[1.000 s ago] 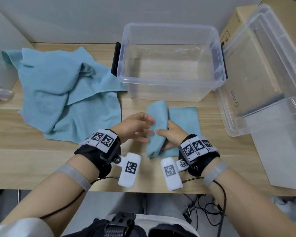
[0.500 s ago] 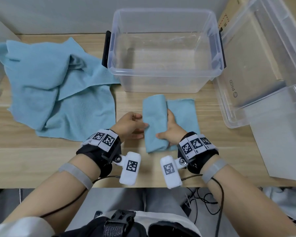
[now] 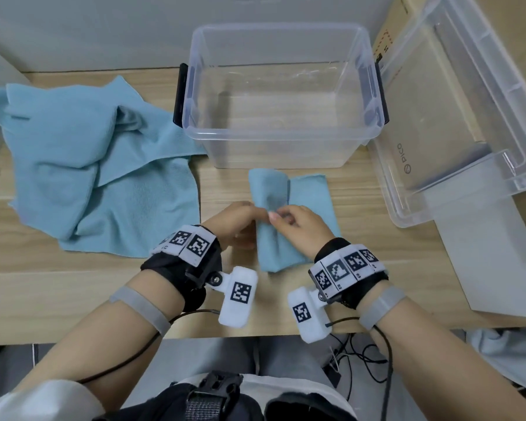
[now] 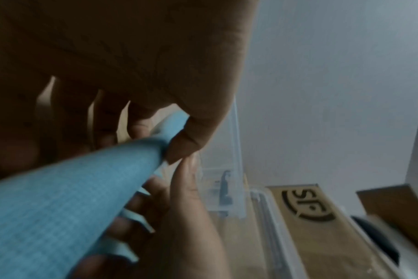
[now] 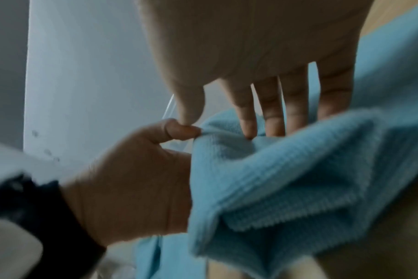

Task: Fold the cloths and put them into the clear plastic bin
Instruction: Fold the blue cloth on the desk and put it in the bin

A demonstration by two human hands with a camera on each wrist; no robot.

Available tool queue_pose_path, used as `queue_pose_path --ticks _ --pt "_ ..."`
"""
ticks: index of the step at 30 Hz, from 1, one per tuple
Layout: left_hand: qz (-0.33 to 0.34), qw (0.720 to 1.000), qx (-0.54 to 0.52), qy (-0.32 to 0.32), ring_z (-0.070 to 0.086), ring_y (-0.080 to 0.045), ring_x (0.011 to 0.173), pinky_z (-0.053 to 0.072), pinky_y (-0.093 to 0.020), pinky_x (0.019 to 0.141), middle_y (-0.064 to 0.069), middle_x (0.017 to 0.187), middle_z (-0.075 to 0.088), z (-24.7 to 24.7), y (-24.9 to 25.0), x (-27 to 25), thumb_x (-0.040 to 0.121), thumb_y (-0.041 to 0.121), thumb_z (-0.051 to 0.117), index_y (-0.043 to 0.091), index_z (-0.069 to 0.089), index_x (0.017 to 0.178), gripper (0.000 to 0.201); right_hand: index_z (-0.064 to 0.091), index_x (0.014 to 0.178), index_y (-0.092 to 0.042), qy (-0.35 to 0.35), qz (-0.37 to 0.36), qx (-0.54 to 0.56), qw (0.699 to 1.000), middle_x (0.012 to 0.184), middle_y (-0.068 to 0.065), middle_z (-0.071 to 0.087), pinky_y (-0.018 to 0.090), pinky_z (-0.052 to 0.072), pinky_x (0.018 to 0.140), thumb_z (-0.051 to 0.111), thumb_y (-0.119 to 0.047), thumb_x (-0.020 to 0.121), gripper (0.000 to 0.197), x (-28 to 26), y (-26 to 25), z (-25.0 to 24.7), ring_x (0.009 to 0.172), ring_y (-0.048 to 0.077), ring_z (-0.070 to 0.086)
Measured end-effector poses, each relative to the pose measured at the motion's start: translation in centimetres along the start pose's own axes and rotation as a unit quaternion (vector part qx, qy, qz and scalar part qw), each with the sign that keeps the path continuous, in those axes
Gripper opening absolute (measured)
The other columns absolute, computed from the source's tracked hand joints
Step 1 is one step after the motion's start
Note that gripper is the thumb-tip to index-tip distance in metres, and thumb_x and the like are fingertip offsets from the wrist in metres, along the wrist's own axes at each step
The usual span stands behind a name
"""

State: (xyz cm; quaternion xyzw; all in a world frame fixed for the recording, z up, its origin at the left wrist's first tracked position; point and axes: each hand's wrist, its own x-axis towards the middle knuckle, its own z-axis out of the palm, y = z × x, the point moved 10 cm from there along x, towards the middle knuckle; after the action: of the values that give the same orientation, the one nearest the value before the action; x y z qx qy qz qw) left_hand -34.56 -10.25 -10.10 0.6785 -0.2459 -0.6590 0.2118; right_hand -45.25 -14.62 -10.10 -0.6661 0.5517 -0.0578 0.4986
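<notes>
A light blue cloth (image 3: 308,205), folded into a narrow strip with a raised fold along its left side, lies on the wooden table just in front of the clear plastic bin (image 3: 286,135). The bin holds nothing. My left hand (image 3: 260,212) pinches the raised fold between thumb and forefinger, which shows close up in the left wrist view (image 4: 162,143). My right hand (image 3: 278,215) meets it from the right. Its fingers curl over the same fold (image 5: 217,126) and its thumb touches my left thumb. A heap of unfolded blue cloths (image 3: 88,165) lies at the left.
The bin's clear lid (image 3: 456,117) leans at the right against a cardboard box (image 3: 389,41). A grey sheet (image 3: 483,253) lies at the table's right end. A wall runs behind the bin. Cables hang below the table's front edge.
My right hand has come out from beside the fold and now grips it from above. My left hand has moved in from the cloth's left edge to pinch the same spot.
</notes>
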Motion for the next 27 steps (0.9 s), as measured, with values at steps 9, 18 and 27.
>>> queue_pose_path --ticks 9,18,27 --pt "0.05 0.997 -0.061 0.017 0.047 -0.014 0.07 0.044 -0.028 0.067 0.0 0.075 0.047 -0.4 1.7 0.3 0.091 0.026 0.051 0.02 0.05 0.077 0.016 0.055 0.112 -0.015 0.043 0.098 0.114 0.988 0.108 0.001 0.064 0.034 0.048 0.09 0.071 -0.02 0.07 0.045 0.6 3.9 -2.3 0.098 0.021 0.061" --pt "0.017 0.995 -0.089 -0.05 0.064 -0.023 0.096 0.05 -0.033 0.09 -0.009 0.103 0.069 2.0 -1.4 1.8 0.084 0.013 0.061 0.005 0.062 0.106 0.023 0.051 0.117 -0.012 0.066 0.073 0.036 0.995 0.084 -0.007 0.059 0.029 0.045 0.079 0.07 -0.018 0.077 0.045 0.4 4.5 -2.9 0.09 0.019 0.058" --pt "0.157 0.975 -0.121 -0.104 0.069 -0.018 0.083 0.057 -0.025 0.072 -0.003 0.093 0.072 -1.0 5.7 -3.1 0.07 0.009 0.064 0.011 0.063 0.1 0.03 0.05 0.117 -0.003 -0.076 -0.013 0.279 0.957 0.112 0.004 0.061 0.021 0.053 0.085 0.066 -0.008 0.081 0.04 -0.5 -4.6 -1.8 0.09 0.005 0.064"
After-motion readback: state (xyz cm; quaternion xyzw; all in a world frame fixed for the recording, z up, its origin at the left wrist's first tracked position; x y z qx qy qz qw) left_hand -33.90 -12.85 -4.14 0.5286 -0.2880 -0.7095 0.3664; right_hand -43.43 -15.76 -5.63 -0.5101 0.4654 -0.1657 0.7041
